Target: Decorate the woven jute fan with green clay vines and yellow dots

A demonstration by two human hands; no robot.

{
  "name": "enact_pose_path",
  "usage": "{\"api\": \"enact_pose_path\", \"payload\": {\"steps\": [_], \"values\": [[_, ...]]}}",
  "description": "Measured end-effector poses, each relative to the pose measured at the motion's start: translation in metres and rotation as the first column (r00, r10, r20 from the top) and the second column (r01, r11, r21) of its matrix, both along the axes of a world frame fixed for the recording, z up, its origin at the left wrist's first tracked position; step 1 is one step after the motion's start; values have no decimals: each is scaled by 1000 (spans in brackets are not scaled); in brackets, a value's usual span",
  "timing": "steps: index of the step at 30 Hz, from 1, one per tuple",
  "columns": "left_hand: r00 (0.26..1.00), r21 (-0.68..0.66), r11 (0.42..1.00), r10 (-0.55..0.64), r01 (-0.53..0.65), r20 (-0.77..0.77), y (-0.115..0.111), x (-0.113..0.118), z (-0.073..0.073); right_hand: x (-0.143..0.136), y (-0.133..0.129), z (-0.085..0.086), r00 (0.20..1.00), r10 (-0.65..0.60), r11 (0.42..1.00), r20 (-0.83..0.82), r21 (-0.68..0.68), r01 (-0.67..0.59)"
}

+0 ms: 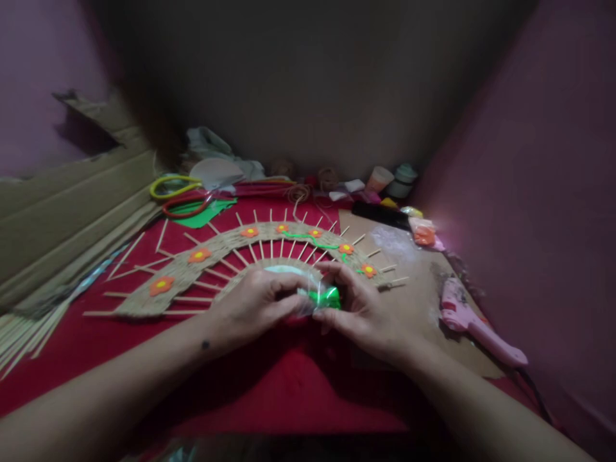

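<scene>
Purple walls (539, 160) stand on both sides of a red cloth (289, 398). At the far left is brown cardboard (72, 192), with thin sticks (38, 333) lying below it. Next come scissors (198, 182) with a yellow loop and a red loop, by a green sheet (197, 220). A woven fan (224, 239) with orange flowers (199, 255) lies across the middle of the cloth. The left hand (255, 298) pinches one end of a small clear packet (327, 297) with bright green stuff inside. That packet is between both hands, near the fan. The right hand (360, 308) has its fingers curled around the other end. Farther right, a pink glue gun (476, 321) lies on a brown board (409, 327).
</scene>
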State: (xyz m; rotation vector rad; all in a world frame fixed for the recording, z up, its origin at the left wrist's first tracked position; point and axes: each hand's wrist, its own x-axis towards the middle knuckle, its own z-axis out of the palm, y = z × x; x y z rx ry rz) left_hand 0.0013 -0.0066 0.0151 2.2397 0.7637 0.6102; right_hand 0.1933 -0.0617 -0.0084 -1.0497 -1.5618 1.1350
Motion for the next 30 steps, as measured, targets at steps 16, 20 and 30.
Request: {"api": "enact_pose_path", "payload": {"steps": [16, 20, 30], "values": [[1000, -51, 999, -18, 18, -4, -11, 2, 0, -10, -2, 6, 936, -54, 935, -348, -346, -75], [999, -107, 993, 40, -42, -14, -7, 0, 2, -8, -1, 5, 944, -63, 953, -325, -301, -40], [998, -37, 998, -48, 49, 46, -4, 0, 0, -7, -1, 9, 932, -69, 940, -356, -336, -59]]}}
